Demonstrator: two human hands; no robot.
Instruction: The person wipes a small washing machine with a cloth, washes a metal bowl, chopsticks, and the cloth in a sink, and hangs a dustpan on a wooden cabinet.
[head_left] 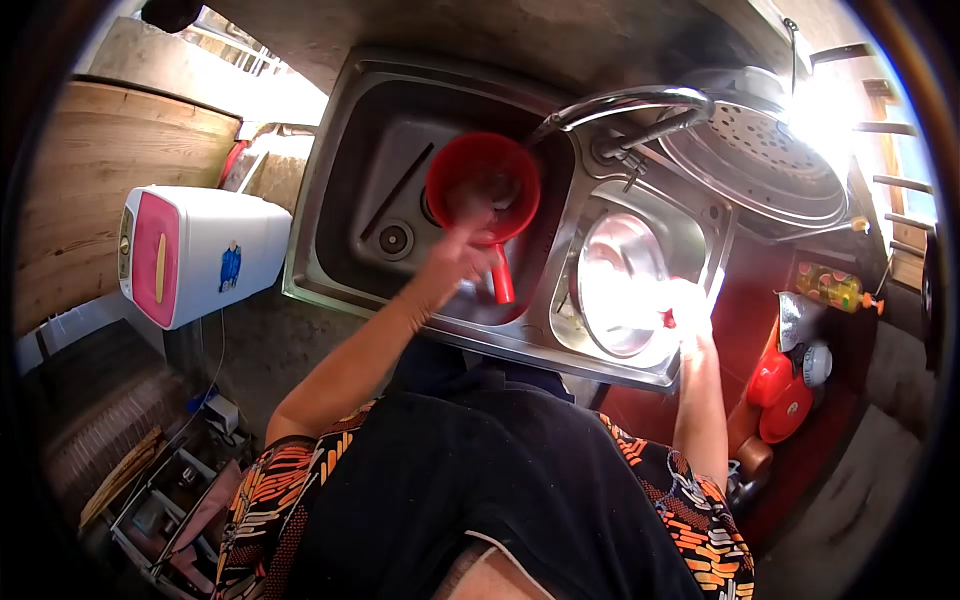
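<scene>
A red dipper point(440, 180) with its handle pointing toward me sits in the large left sink basin point(335, 215). My left hand point(462, 255) is over its near rim, beside the handle; motion blur smears the fingers, so their grip is unclear. Something blurred, perhaps water, shows inside the dipper. In the small right basin point(688, 235), a shiny round metal pan or lid point(615, 265) stands tilted. My right hand point(687, 308) grips its right edge, partly lost in glare, with a bit of red at the fingers.
A curved faucet point(640, 97) reaches over the sink. Behind the right basin leans a large perforated metal pot point(755, 140). A white appliance with a pink front point(225, 250) stands left of the sink. Red lids point(785, 410) and a yellow bottle point(830, 288) are at the right.
</scene>
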